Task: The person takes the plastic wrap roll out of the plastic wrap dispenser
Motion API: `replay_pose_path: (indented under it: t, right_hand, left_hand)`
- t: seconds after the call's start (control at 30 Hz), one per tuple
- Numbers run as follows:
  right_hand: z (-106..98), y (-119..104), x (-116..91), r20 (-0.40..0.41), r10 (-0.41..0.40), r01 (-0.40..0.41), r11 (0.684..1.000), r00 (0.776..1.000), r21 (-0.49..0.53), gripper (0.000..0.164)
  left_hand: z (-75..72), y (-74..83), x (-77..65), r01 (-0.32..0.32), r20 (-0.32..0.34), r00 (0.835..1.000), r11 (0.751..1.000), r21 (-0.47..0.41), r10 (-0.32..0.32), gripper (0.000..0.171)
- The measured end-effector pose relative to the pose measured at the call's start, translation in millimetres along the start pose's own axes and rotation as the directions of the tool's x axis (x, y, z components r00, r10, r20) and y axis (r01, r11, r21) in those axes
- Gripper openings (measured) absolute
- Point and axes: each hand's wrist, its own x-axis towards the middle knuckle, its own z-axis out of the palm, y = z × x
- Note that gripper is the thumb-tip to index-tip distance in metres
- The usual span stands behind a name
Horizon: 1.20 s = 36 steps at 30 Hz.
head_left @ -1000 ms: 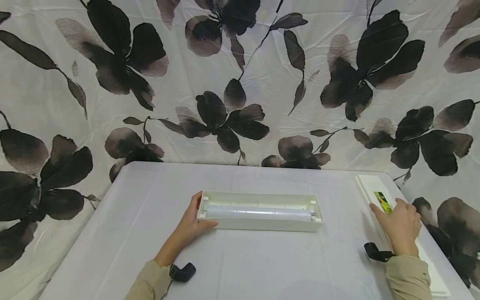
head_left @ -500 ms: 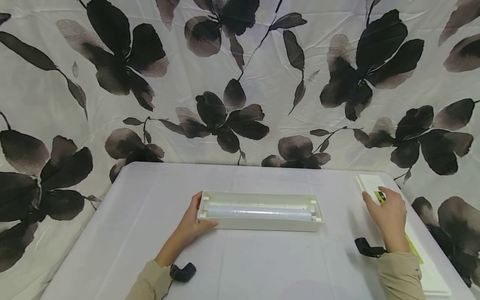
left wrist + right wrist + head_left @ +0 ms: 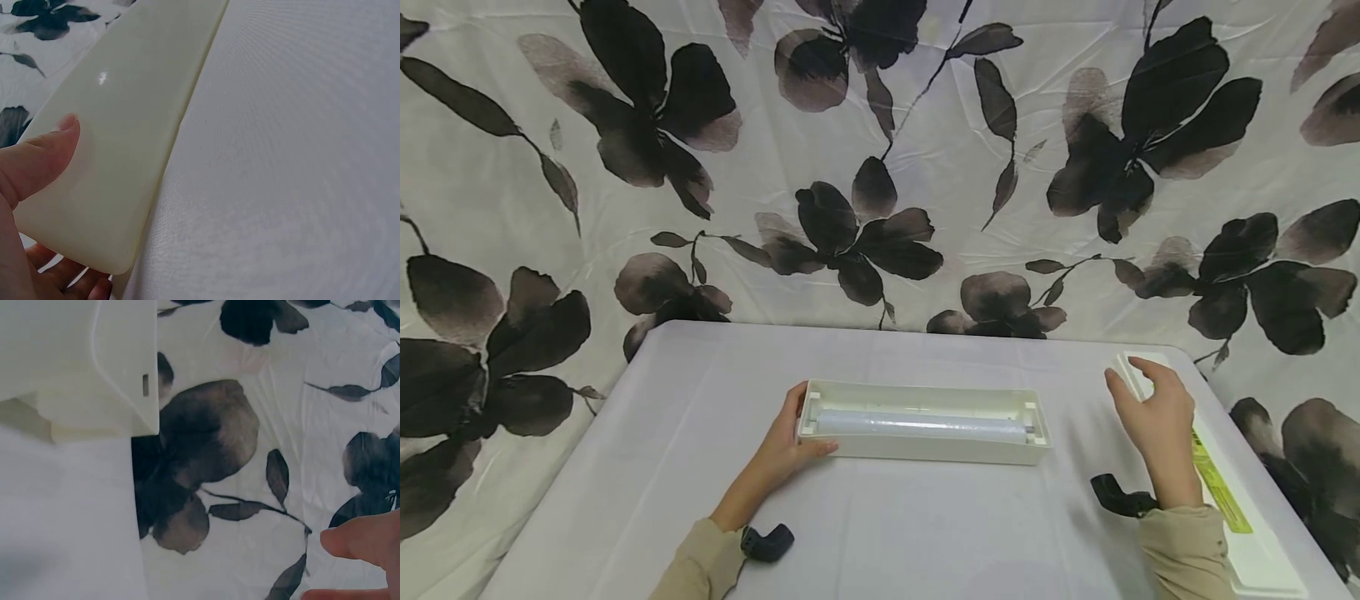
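A long white plastic dispenser box (image 3: 925, 448) stands on the table, its open side showing a roll of clear film (image 3: 917, 425). My left hand (image 3: 790, 442) grips its left end, thumb on the front wall; the left wrist view shows that wall (image 3: 125, 137) and fingers curled at the end. On the right lies a long white lid (image 3: 1262, 546) with a yellow label (image 3: 1221, 487). Above the lid's far part is my right hand (image 3: 1157, 425), thumb and fingers apart, holding nothing. In the right wrist view its fingers (image 3: 362, 540) are apart from the box's corner (image 3: 125, 369).
A white cloth covers the table (image 3: 925, 533). Behind it hangs a white curtain (image 3: 700, 250) with dark flowers. Black wrist cameras sit on both wrists, at the sleeve (image 3: 1183, 542) cuffs.
My right hand has moved left and away from me along the lid, uncovering more of the yellow label. The left hand and the box have stayed in place.
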Motion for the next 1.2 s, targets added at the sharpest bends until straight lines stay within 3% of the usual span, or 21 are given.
replay_pose_path:
  t: [0.27, 0.43, 0.63, 0.87, 1.0, 1.2]
  right_hand:
    - [10.5, -19.9, -8.5, -0.045, -0.135, 0.139, 0.987, 0.990, 0.082, 0.041]
    - [20.5, -27.3, -11.2, -0.040, -0.217, 0.220, 0.963, 0.975, 0.158, 0.037]
    - [29.9, -33.8, -13.4, -0.003, -0.303, 0.287, 0.901, 0.953, 0.325, 0.036]
    - [33.3, -54.9, -23.1, 0.037, -0.422, 0.357, 0.808, 0.906, 0.469, 0.034]
    - [37.2, -60.7, -25.8, 0.082, -0.459, 0.354, 0.776, 0.885, 0.523, 0.031]
    - [61.7, -47.1, -21.1, 0.148, -0.473, 0.294, 0.732, 0.869, 0.615, 0.028]
  left_hand:
    - [-1.2, 1.4, 0.9, -0.006, 0.002, 1.000, 1.000, 0.004, 0.006, 0.093]
    - [-1.3, 2.1, 1.0, -0.007, 0.002, 1.000, 1.000, 0.000, 0.007, 0.094]
    - [-0.8, 1.8, 0.5, 0.001, 0.000, 1.000, 1.000, -0.001, -0.001, 0.094]
    - [-0.7, -2.2, 0.0, -0.005, 0.004, 1.000, 1.000, 0.004, 0.005, 0.093]
    - [-0.4, -2.5, 0.5, -0.004, 0.002, 1.000, 1.000, 0.005, 0.004, 0.093]
    - [-0.3, -3.1, 0.6, 0.002, -0.002, 1.000, 1.000, 0.002, -0.002, 0.094]
